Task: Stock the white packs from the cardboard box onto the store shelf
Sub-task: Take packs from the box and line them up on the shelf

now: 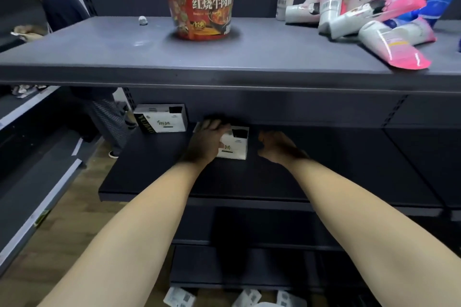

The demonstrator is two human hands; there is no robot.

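Both my arms reach into the dark second shelf (154, 182). My left hand (207, 142) lies on top of a white pack (237, 147) with a black patch, gripping its left side as the pack rests on the shelf. My right hand (277, 146) hovers just right of that pack, fingers curled, holding nothing. Another white pack (162, 119) stands at the shelf's back left. At the bottom edge, several white packs (179, 296) show below the lowest shelf; the cardboard box itself is hidden.
On the top shelf (99, 57) stand a red noodle cup (199, 0) and a heap of pink and white tubes (361, 15). A small white lump (142, 20) lies left of the cup. Another person (64, 7) stands at the left by a side shelf unit (37, 182).
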